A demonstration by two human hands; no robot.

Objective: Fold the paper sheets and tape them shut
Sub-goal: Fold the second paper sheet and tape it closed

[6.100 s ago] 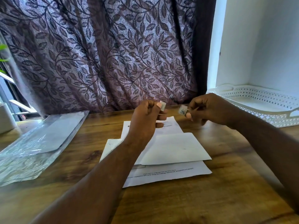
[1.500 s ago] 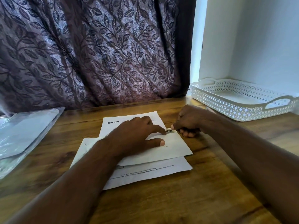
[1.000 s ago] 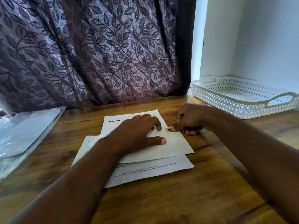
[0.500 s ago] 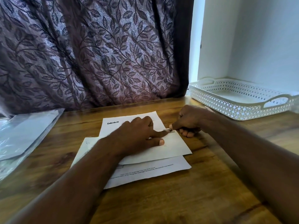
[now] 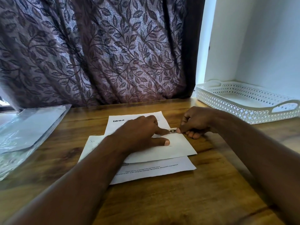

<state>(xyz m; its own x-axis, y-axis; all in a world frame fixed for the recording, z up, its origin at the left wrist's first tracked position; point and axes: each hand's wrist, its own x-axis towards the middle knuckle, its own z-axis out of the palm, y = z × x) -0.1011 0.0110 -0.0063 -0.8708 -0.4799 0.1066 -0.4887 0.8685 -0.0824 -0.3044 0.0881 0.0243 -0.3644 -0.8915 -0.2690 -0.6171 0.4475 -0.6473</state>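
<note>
At frame centre, the left hand (image 5: 142, 132) lay spread on the folded paper (image 5: 178, 148); the right hand (image 5: 196, 122) pinched the tape (image 5: 172, 131).

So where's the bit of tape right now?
Head view, just right of centre: the tape lies at the far edge of the folded paper, between the left hand and right hand.

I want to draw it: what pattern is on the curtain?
Dark leaves on winding stems over shiny purple cloth; the curtain shows best in the head view.
</note>
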